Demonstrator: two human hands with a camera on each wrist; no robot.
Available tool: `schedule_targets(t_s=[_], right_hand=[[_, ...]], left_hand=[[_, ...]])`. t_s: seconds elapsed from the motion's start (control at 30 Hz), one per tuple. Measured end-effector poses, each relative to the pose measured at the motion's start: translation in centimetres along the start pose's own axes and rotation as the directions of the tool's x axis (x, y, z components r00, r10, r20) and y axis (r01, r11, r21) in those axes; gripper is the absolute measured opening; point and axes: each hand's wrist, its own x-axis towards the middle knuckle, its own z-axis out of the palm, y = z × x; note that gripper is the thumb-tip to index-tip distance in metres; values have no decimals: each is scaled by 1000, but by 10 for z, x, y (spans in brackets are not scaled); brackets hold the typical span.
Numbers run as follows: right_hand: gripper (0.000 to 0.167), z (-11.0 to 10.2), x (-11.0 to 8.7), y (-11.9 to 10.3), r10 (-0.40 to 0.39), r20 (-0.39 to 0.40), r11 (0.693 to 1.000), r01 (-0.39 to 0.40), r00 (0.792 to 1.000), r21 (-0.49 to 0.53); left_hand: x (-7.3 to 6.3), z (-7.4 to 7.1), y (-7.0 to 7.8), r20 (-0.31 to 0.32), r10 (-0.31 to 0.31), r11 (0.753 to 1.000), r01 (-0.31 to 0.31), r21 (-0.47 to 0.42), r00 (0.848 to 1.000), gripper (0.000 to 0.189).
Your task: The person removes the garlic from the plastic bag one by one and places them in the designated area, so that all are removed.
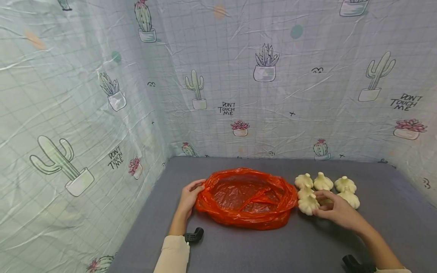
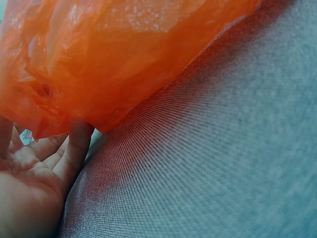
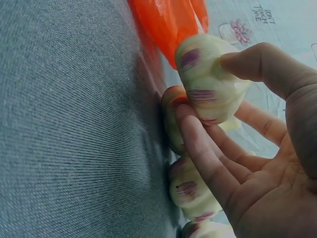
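Note:
A red plastic bag (image 1: 246, 222) lies spread on the table with its wide mouth facing up. My left hand (image 1: 189, 197) holds the bag's left rim; in the left wrist view, folds of the bag hide some of its fingertips. At the bag's right side, my right hand (image 1: 336, 210) pinches a garlic bulb (image 3: 210, 82) between thumb and fingers. That bulb has purple streaks and tilts in the grip. Several other pale garlic bulbs (image 1: 323, 182) sit close around the right hand, which partly covers some of them.
The dark grey table (image 1: 246, 250) runs back to a fabric backdrop (image 1: 211, 125) printed with potted cacti. The backdrop also rises along the left and right sides. A black wrist camera (image 1: 194, 236) sits on the left wrist.

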Motion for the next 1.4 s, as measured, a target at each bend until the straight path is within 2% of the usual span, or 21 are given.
schedule_targets(t_s=[0.33, 0.63, 0.9, 1.1, 1.4], right_hand=[[55, -2, -1, 5, -64, 47, 998, 64, 997, -8], [52, -4, 0, 8, -109, 109, 994, 111, 988, -18], [53, -4, -2, 9, -89, 159, 995, 93, 983, -20], [54, -5, -1, 9, -86, 180, 996, 89, 980, -10], [61, -11, -2, 10, -42, 195, 996, 58, 980, -75]], left_hand=[[1, -1, 1, 0, -14, 1000, 14, 1, 1000, 34], [-13, 2, 20, 13, -10, 1000, 10, 1, 1000, 34], [4, 0, -1, -9, -23, 1000, 23, 15, 1000, 34], [5, 0, -2, -1, -20, 1000, 20, 10, 1000, 34], [2, 0, -1, -3, -8, 1000, 8, -9, 1000, 34]])
